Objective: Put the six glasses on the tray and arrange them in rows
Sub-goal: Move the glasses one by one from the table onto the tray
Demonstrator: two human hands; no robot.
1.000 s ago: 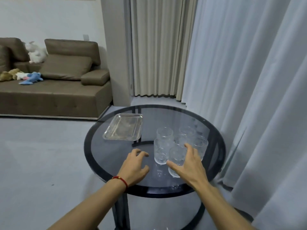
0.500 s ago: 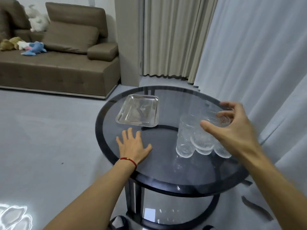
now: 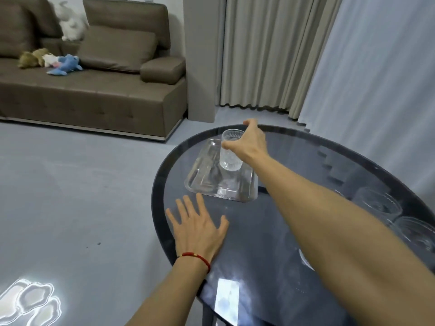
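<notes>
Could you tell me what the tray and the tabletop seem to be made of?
Tray: probably clear glass or acrylic; the dark table shows through it and its rim glints. Tabletop: probably smoked glass, dark, glossy, mirroring the curtains.

I see two bare forearms, no sleeves in view on either. The left hand (image 3: 200, 228) carries a thin red cord bracelet (image 3: 195, 258) at the wrist, with small gold-coloured beads. The right hand (image 3: 250, 143) wears nothing.

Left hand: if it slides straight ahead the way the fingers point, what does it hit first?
Probably the tray. The left hand lies flat on the table, fingers aimed at the tray's near edge, bare glass between. Depth is hard to judge, so it might just skim the left corner.
</notes>
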